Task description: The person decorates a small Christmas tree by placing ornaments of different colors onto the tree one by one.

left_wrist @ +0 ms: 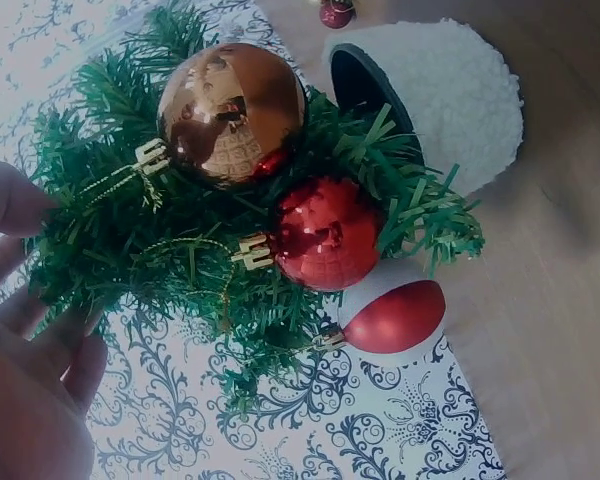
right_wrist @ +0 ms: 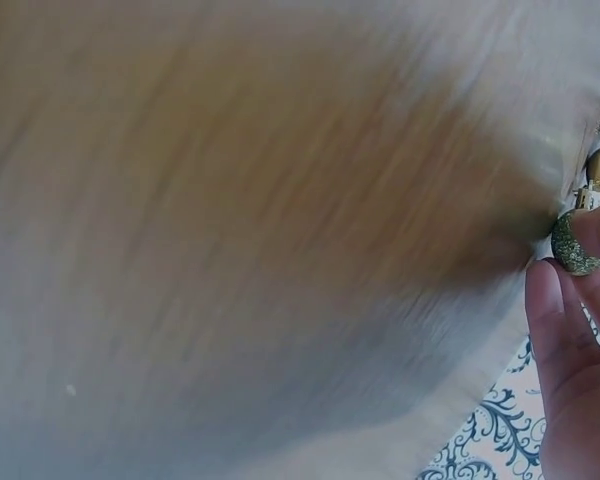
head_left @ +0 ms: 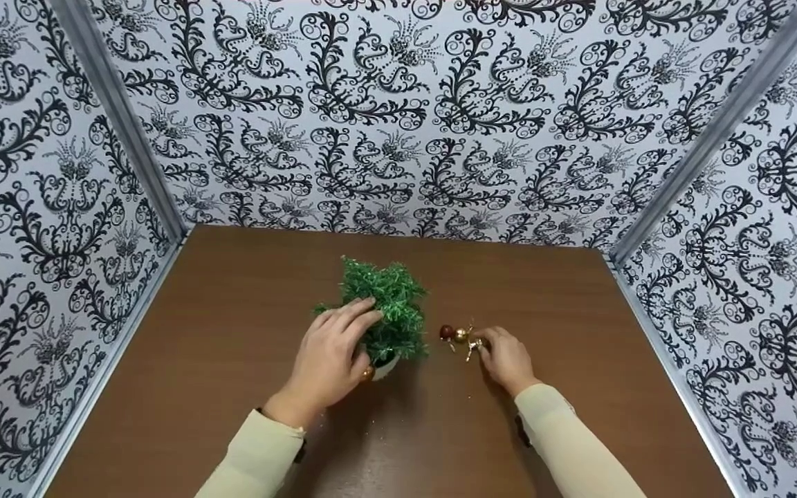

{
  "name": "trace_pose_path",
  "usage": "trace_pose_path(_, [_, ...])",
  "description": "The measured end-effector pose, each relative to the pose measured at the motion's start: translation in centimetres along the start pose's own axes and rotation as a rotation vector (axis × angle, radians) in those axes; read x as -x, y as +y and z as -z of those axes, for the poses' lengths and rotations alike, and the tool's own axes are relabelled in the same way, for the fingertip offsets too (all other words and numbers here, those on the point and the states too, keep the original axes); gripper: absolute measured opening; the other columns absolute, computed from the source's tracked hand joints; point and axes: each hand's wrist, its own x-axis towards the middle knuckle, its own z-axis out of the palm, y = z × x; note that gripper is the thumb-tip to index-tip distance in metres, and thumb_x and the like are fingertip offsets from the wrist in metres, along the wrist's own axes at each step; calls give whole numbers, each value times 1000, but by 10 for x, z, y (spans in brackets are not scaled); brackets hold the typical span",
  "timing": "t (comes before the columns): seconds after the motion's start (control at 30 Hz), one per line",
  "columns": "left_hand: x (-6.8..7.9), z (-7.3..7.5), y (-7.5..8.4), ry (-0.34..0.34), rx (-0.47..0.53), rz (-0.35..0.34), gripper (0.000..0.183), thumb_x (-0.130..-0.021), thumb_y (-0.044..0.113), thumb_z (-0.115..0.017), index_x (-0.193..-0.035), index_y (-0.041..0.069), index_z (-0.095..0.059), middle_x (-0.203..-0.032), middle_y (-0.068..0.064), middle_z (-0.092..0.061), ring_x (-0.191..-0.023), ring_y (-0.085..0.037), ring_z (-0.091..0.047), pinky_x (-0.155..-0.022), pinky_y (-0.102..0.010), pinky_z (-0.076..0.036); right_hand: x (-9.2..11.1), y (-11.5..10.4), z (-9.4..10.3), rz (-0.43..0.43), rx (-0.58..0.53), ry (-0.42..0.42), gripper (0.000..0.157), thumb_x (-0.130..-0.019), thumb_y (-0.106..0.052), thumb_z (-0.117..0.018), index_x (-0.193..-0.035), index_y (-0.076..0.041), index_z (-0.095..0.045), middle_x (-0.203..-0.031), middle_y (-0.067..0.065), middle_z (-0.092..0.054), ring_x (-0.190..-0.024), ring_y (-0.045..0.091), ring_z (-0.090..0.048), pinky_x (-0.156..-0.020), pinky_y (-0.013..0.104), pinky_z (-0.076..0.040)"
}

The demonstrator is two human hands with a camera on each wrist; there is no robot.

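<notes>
A small artificial Christmas tree [head_left: 398,297] leans in a fluffy white pot [left_wrist: 450,105] on the table. My left hand [head_left: 333,349] grips its foliage from the left, the fingers laid over the branches. On the side toward me hang a shiny copper bauble [left_wrist: 230,115], a red bauble [left_wrist: 325,232] and a red-and-white bauble [left_wrist: 395,315]. Right of the tree, my right hand [head_left: 507,356] pinches a glittery gold bauble [right_wrist: 572,248] between thumb and fingers, low over the tabletop. Beside those fingertips lie a dark red bauble [head_left: 446,332] and a shiny gold bauble [head_left: 461,335].
The brown wooden table [head_left: 253,290] is enclosed at the back and both sides by panels [head_left: 371,104] with a black scroll pattern on white. Metal posts [head_left: 703,145] stand at the back corners. Tiny bright specks dot the tabletop near me.
</notes>
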Motion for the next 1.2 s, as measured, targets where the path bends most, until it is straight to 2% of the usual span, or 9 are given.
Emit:
trace_pose_path(0.27, [1, 2, -4, 28, 50, -8, 59, -79, 2, -61, -137, 15, -59, -147, -3, -50, -135, -18, -46, -108, -43, -37, -1, -2, 1, -11, -14, -5, 25, -86, -5, -74, -110, -11, -72, -113, 7, -67, -100, 32, -66, -83, 50, -54])
trace_pose_path(0.47, [2, 4, -4, 26, 79, -29, 61, -78, -1, -60, -137, 13, -58, -148, -5, -49, -135, -26, -46, -108, -46, -37, -1, -3, 2, -13, -6, -4, 25, -87, -5, -74, -110, -12, -72, -112, 7, -67, -100, 33, -66, -82, 51, -54])
trace_pose_path(0.87, [5, 3, -4, 36, 70, -25, 64, -79, -1, -62, -141, 16, -57, -150, -3, -47, -137, -23, -45, -108, -47, -37, 1, -3, 0, -13, 11, 1, 24, -88, -8, -74, -112, -15, -73, -112, 6, -66, -98, 32, -67, -82, 51, -54])
trace_pose_path(1.2, [6, 1, -5, 33, 63, -26, 62, -82, 3, -60, -142, 16, -55, -150, -4, -47, -136, -25, -45, -107, -48, -37, 2, -1, -3, -4, 8, 14, 24, -88, -7, -74, -111, -13, -73, -112, 6, -66, -99, 32, -66, -84, 51, -53])
